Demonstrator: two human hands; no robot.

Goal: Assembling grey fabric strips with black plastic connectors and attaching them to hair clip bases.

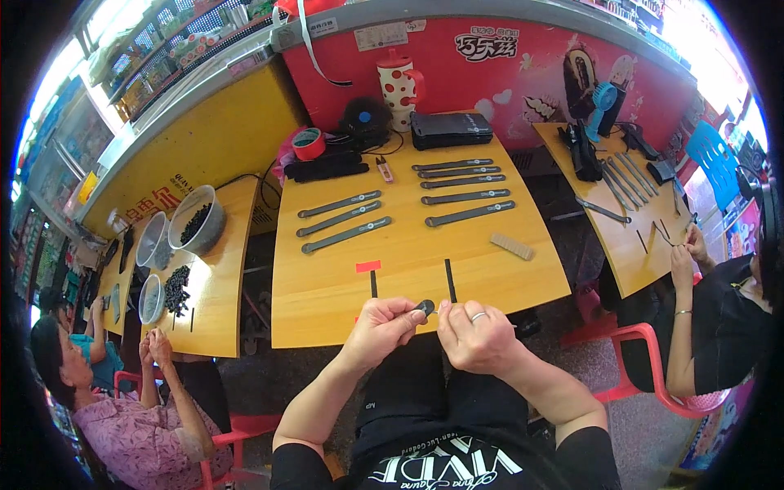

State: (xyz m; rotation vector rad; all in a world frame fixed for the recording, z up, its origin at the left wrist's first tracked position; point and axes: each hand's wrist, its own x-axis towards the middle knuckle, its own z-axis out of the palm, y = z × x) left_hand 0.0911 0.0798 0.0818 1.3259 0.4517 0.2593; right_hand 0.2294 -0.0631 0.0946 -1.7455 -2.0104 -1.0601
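My left hand [380, 331] is closed at the table's near edge, pinching the dark rounded end of a strap [425, 307]. Close beside it, my right hand [474, 336], with a ring on one finger, is also closed; whatever its fingertips pinch is too small to name. Two groups of grey straps with rounded ends lie farther up the table: a left group [347, 235] and a right group [469, 215]. Just beyond my hands, two black strips [450, 279] [374, 283] lie on the wood, with a red tape piece [368, 266] by the left one.
A ribbed beige block [512, 246] lies at the right. Toward the back are small snips [385, 170], a red tape roll [309, 144], a stack of black pouches [451, 129] and a polka-dot cup [398, 91]. People work at tables on both sides; a red chair [645, 359] stands right.
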